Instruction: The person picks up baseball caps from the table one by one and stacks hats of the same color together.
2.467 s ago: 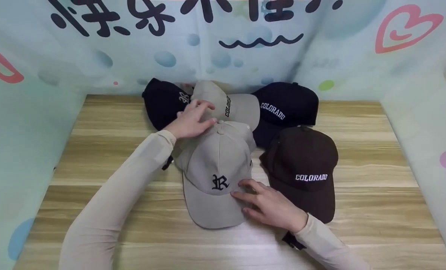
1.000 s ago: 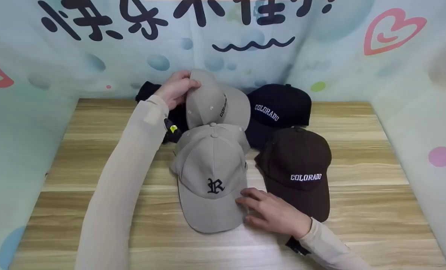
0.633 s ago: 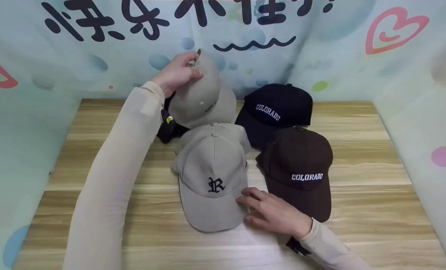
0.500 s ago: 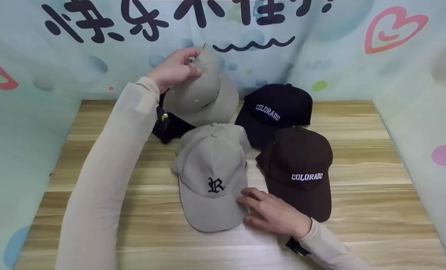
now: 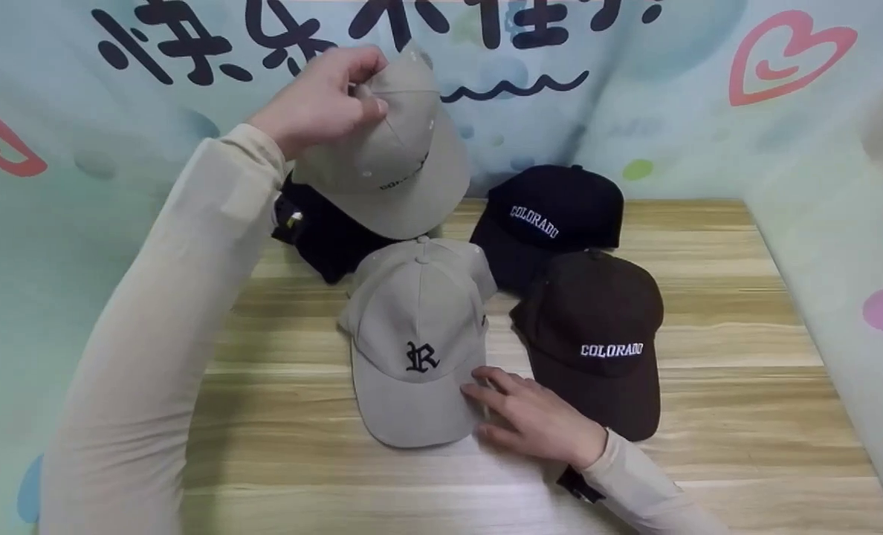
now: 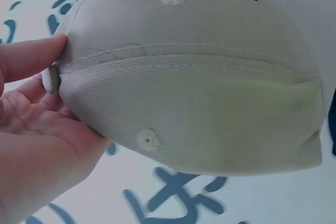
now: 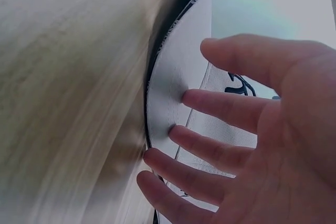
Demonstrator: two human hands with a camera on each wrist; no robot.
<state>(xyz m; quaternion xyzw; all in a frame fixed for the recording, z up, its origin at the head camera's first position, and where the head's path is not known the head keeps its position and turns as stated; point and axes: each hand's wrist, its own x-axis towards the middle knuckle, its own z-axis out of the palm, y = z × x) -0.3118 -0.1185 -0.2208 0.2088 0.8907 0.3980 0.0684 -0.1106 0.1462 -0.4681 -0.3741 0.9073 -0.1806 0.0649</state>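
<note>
Higher now, left hand (image 5: 315, 104) pinches beige cap (image 5: 389, 171); wrist view shows eyelets (image 6: 147, 139).

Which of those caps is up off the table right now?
The beige COLORADO cap, pinched at its crown by the left hand. The beige R cap, the navy cap and the brown cap all lie on the table.

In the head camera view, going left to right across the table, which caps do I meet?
Black cap under the lifted one → beige cap with the black R → brown Colorado cap. The beige cap pinched in the left hand and the navy Colorado cap overlap these, so I leave them out.
</note>
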